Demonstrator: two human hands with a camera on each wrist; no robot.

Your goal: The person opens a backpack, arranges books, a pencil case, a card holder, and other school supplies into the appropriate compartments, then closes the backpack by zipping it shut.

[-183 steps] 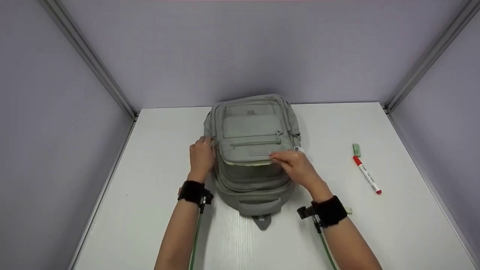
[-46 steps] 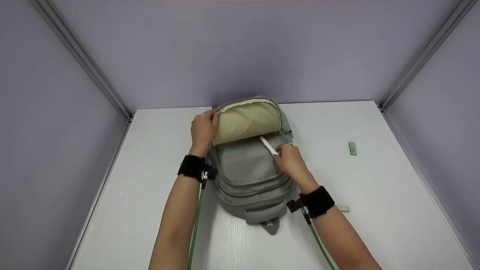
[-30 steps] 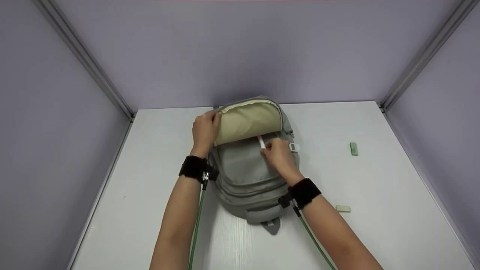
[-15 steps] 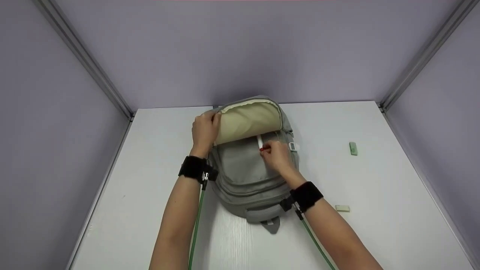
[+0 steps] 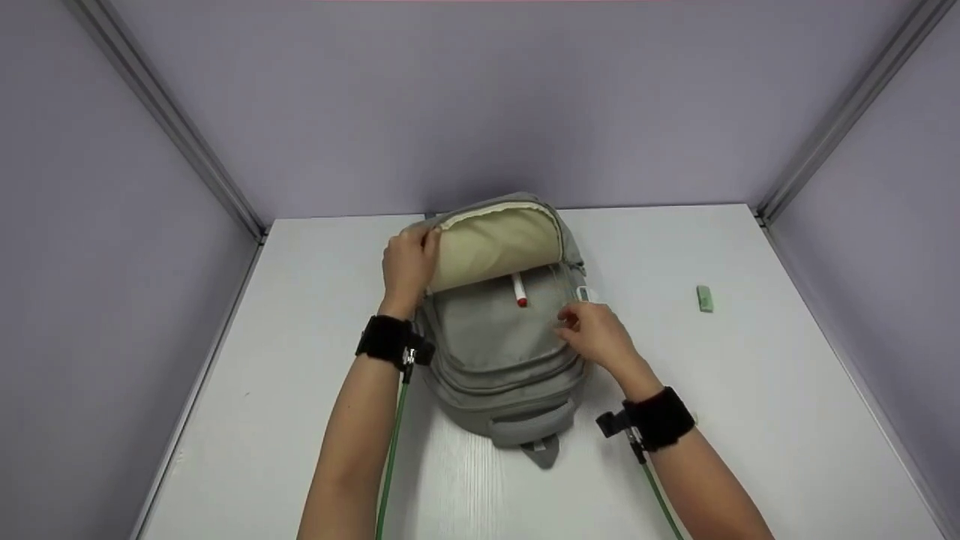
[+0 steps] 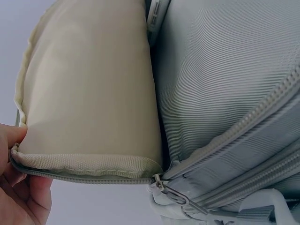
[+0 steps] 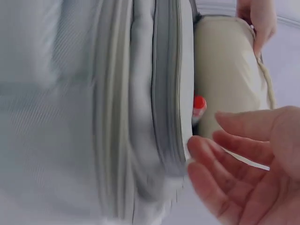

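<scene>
Marker (image 5: 518, 290) upright, red end outward

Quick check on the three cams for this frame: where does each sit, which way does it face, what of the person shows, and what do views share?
Head: above, facing forward and down at backpack on table; both forearms, left hand, right hand show.
Left wrist: beside the pack, close on the cream flap; left fingertips show.
Right wrist: along the pack's side toward the opening; right hand's open fingers show.
Shared: all three catch the marker, cream flap and backpack.
</scene>
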